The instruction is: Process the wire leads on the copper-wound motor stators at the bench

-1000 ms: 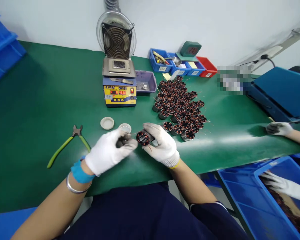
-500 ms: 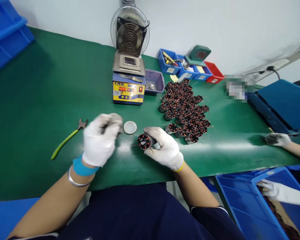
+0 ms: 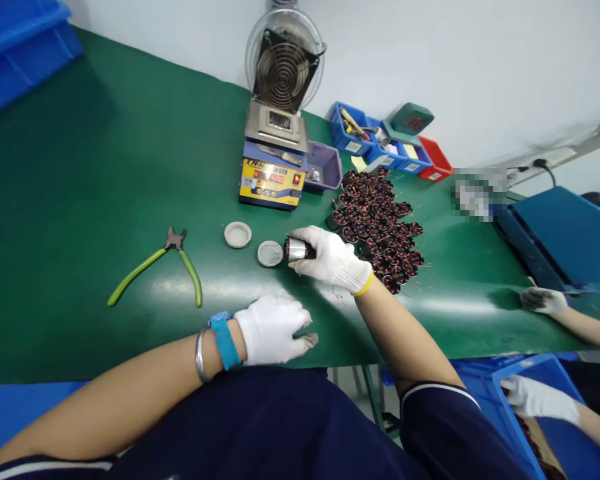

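Electronics assembly workshop, solder pot (image 3: 274,175), stator pile (image 3: 380,223)

White gloves cover both hands (image 3: 273,328). The surface (image 3: 105,173) is green. The cutters (image 3: 155,270) have lime handles. The stator (image 3: 296,249) is silver; the pile (image 3: 380,223) shows copper windings. The solder pot (image 3: 273,180) is yellow and blue.
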A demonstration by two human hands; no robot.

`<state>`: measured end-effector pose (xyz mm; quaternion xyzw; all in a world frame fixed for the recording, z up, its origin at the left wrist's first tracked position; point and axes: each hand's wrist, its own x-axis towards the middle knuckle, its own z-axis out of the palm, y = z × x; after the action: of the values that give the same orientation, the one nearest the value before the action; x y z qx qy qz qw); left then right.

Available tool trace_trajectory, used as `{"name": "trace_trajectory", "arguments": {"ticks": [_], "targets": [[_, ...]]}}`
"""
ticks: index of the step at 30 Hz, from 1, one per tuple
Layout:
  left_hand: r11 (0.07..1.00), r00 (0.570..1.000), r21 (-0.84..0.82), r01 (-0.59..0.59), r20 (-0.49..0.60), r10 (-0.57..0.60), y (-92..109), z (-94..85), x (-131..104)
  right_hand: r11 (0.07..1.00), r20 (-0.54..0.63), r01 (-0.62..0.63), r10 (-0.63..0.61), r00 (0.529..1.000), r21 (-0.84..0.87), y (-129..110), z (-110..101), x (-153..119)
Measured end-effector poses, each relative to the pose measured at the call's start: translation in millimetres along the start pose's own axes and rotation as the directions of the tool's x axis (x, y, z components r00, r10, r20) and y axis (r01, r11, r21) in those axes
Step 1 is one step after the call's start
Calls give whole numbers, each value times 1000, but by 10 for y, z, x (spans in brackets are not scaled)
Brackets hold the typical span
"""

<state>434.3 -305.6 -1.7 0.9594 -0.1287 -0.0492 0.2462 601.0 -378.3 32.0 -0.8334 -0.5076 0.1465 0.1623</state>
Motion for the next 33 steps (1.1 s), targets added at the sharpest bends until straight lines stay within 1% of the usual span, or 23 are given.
{"name": "trace_trajectory", "arguments": {"ticks": [3,6,8,10,12,13,15,16,18,20,21,23,25,27,30,32,33], "targets": [[999,999,6,46,-12,-46,-32,-9,-8,996,74,-65,70,995,-63,-104,-12,28],[999,999,11,49,-18,-49,-48,-23,-25,990,105,-119,126,986,-73,-159,-6,52],[999,999,10,50,-17,-49,-43,-24,-31,987,105,-150,156,982,-57,-160,-5,51],[999,998,10,54,-17,-54,-33,-24,-34,990,54,-139,140,989,-19,-145,-13,28],[998,998,10,57,-13,-57,-24,-25,-36,997,-50,-82,82,995,-2,-131,-28,-8],[998,998,8,58,-8,-58,-22,-26,-37,998,-104,-53,50,993,-28,-130,-37,-24],[999,999,5,53,2,-53,-24,-27,-36,983,-168,-8,-24,985,-183,-151,-49,-40],[999,999,5,51,3,-51,-26,-27,-35,955,-164,15,-67,984,-297,-175,-51,-37],[999,999,5,52,-3,-52,-34,-26,-34,859,-89,61,-123,988,-508,-245,-47,-6],[998,998,0,60,-3,-60,-41,-27,-33,769,21,101,-113,993,-631,-324,-33,40],[998,998,-2,65,2,-65,-43,-30,-32,742,68,113,-91,994,-660,-359,-25,62],[998,997,-5,70,17,-70,-45,-39,-32,715,124,125,-54,991,-688,-407,-5,90],[997,997,-9,71,27,-70,-44,-49,-32,702,146,143,-56,988,-698,-420,8,88],[998,997,-14,68,34,-67,-42,-57,-32,694,142,155,-76,987,-704,-408,-8,68],[997,997,-28,69,24,-68,-42,-60,-34,682,76,144,-129,989,-717,-374,-151,108],[996,997,-52,73,12,-72,-41,-60,-35,675,-20,101,-169,985,-731,-350,-350,263],[995,997,-64,78,10,-77,-40,-63,-35,677,-78,65,-179,981,-733,-338,-476,392]]}}
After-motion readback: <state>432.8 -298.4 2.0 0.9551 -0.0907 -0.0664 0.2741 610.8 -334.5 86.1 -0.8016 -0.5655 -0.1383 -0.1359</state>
